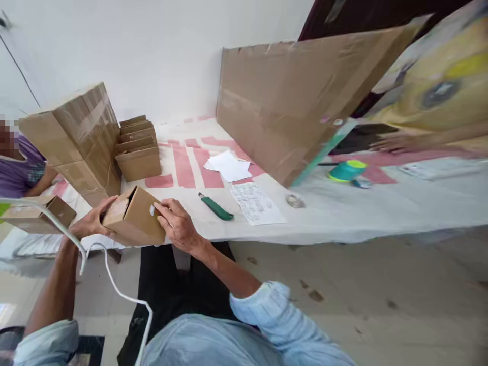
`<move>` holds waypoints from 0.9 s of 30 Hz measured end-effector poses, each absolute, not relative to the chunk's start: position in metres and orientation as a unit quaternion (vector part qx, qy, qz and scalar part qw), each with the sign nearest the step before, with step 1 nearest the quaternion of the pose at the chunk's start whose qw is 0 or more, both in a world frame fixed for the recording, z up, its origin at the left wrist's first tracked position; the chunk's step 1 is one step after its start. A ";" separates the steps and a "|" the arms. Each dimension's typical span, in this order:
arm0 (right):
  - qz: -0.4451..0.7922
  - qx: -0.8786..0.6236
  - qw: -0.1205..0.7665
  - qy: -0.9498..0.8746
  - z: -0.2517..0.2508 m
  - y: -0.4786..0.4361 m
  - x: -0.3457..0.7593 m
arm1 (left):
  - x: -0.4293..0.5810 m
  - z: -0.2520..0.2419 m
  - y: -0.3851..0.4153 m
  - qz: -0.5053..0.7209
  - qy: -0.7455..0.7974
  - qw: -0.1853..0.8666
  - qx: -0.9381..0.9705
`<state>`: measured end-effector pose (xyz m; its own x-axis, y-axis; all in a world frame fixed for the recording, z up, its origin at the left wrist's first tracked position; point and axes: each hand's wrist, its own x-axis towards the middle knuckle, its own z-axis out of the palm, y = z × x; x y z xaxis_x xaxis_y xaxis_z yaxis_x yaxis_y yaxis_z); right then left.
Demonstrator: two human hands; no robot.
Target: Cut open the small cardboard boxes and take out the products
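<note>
A small cardboard box (141,218) is tilted at the table's front edge, held between my hands. My left hand (93,221) grips its left end, fingers wrapped round the side. At the right side, the fingers of my right hand (177,223) press by a small white sticker (152,209) on the box. A dark gap shows along the box's top edge. To the right of the box lies a green utility knife (216,207). Beside the knife are a sheet with writing (256,203) and some blank white papers (229,165).
Stacked cartons (76,137) and several open small boxes (138,162) stand at the left. A large cardboard sheet (297,96) leans at the back. A tape roll (295,201), a teal container (346,171) and a white cable (114,284) are around. People are at both sides.
</note>
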<state>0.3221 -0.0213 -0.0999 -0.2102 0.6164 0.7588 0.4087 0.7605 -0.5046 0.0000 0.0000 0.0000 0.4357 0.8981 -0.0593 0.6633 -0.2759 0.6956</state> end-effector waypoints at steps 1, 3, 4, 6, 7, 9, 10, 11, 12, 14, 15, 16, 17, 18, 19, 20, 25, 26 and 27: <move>0.101 -0.335 0.528 -0.774 -0.100 -0.024 0.324 | 0.001 0.000 0.000 0.176 0.498 0.330 0.783; 0.107 -0.337 0.524 -0.775 -0.101 -0.028 0.327 | 0.003 0.000 0.000 0.173 0.491 0.321 0.791; 0.110 -0.337 0.524 -0.774 -0.101 -0.030 0.329 | 0.004 0.000 -0.001 0.170 0.488 0.316 0.796; 0.112 -0.332 0.534 -0.770 -0.104 -0.033 0.332 | 0.006 0.000 -0.001 0.164 0.480 0.304 0.806; 0.113 -0.329 0.539 -0.767 -0.106 -0.034 0.334 | 0.008 -0.001 -0.001 0.160 0.477 0.296 0.812; 0.118 -0.332 0.545 -0.761 -0.111 -0.035 0.336 | 0.010 -0.002 -0.001 0.151 0.472 0.276 0.823; 0.123 -0.337 0.546 -0.757 -0.114 -0.036 0.338 | 0.012 -0.002 -0.001 0.147 0.471 0.264 0.829; 0.130 -0.343 0.546 -0.753 -0.116 -0.037 0.339 | 0.013 -0.003 -0.001 0.143 0.470 0.252 0.833; 0.139 -0.350 0.547 -0.748 -0.119 -0.038 0.340 | 0.015 -0.003 -0.002 0.138 0.471 0.241 0.837; 0.167 -0.358 0.550 -0.736 -0.125 -0.040 0.343 | 0.020 -0.005 -0.003 0.131 0.478 0.219 0.841; 0.187 -0.361 0.552 -0.728 -0.127 -0.041 0.345 | 0.024 -0.006 -0.005 0.129 0.481 0.211 0.841; 0.212 -0.362 0.555 -0.718 -0.130 -0.042 0.347 | 0.028 -0.008 -0.006 0.128 0.486 0.204 0.840; 0.242 -0.363 0.557 -0.706 -0.132 -0.044 0.349 | 0.033 -0.010 -0.008 0.129 0.490 0.198 0.839; 0.274 -0.364 0.559 -0.693 -0.134 -0.045 0.352 | 0.038 -0.012 -0.011 0.132 0.497 0.190 0.836; 0.307 -0.366 0.559 -0.678 -0.137 -0.046 0.354 | 0.043 -0.014 -0.013 0.136 0.504 0.182 0.833; 0.339 -0.370 0.557 -0.662 -0.139 -0.047 0.356 | 0.048 -0.016 -0.015 0.142 0.509 0.175 0.831; 0.439 -0.429 0.526 -0.589 -0.144 -0.045 0.365 | 0.051 -0.026 -0.025 0.233 0.483 0.223 0.814; 0.444 -0.438 0.522 -0.581 -0.144 -0.044 0.366 | 0.047 -0.030 -0.026 0.264 0.481 0.252 0.797; 0.446 -0.444 0.522 -0.576 -0.143 -0.043 0.367 | 0.042 -0.035 -0.027 0.293 0.482 0.285 0.775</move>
